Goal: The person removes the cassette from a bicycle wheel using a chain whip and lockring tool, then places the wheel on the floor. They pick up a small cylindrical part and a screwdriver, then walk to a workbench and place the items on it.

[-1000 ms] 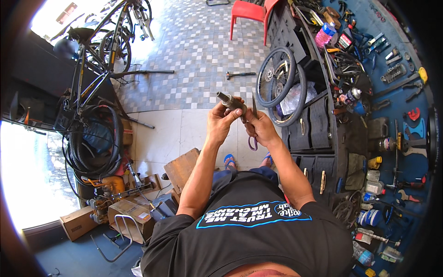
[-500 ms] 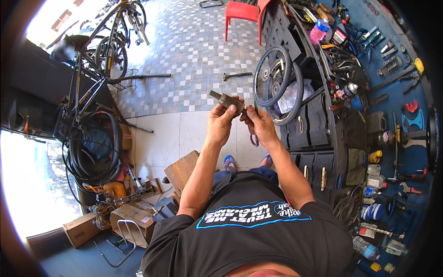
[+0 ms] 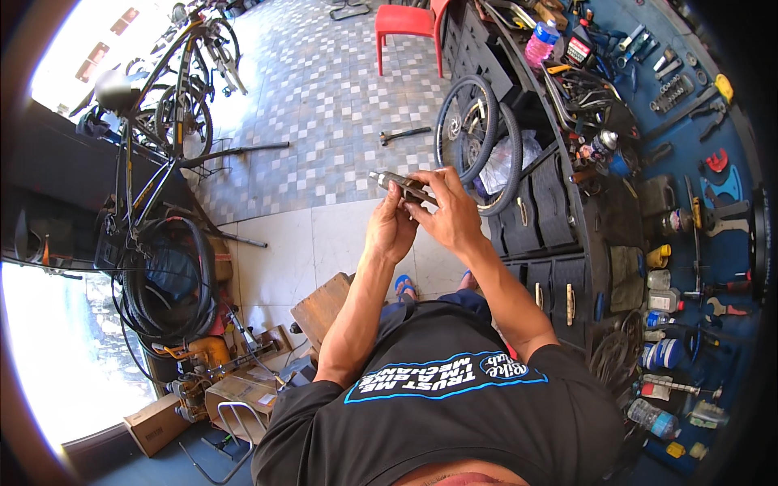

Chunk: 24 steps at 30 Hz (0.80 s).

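A worn, dark metal piece [image 3: 403,185] with a narrower, lighter end is held up in front of my chest, over the tiled floor. My left hand [image 3: 391,228] grips it from below, with the thumb pressed on its near side. My right hand [image 3: 450,214] closes on the other end, fingers over the top and thumb underneath. The narrow end points away to the left. Fingers cover much of the piece, so its exact kind cannot be told.
Two bicycle wheels [image 3: 465,130] lean against dark drawers [image 3: 545,206] on the right, beside a tool-filled bench. A ratchet-like tool [image 3: 405,135] lies on the floor ahead. A bicycle frame [image 3: 174,134] and hanging tyres [image 3: 207,259] stand left, a red chair [image 3: 408,23] far ahead.
The metal piece has tilted to lie flatter between my hands. My right hand has shifted up and over it. The purple loop seen below my right hand is now out of sight.
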{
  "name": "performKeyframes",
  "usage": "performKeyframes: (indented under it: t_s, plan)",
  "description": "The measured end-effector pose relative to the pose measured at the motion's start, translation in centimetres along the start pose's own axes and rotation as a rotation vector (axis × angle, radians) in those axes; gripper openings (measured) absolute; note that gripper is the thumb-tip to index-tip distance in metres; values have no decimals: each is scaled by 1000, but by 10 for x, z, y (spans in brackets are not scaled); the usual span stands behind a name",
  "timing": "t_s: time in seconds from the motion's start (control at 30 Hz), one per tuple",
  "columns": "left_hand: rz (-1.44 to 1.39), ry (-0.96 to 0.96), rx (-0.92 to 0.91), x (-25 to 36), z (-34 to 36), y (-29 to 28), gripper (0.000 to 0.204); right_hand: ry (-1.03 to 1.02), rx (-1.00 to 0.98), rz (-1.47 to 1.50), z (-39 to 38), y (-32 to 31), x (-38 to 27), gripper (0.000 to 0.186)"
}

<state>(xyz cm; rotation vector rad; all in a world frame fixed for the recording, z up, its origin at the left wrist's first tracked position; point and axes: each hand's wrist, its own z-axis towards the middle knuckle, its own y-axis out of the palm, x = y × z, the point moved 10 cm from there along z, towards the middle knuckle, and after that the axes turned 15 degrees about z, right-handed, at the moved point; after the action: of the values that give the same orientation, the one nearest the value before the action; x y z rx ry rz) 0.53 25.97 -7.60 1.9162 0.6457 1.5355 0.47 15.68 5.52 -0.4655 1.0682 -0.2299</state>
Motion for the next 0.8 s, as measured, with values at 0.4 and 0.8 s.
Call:
performKeyframes:
  t_s: [0.4, 0.8]
  plan:
    - [1065, 117, -83, 27, -6, -17, 87, 278, -87, 179, 17, -63, 50, 44]
    - [1018, 35, -324, -93, 64, 92, 26, 548, 392, -207, -75, -229, 148, 65]
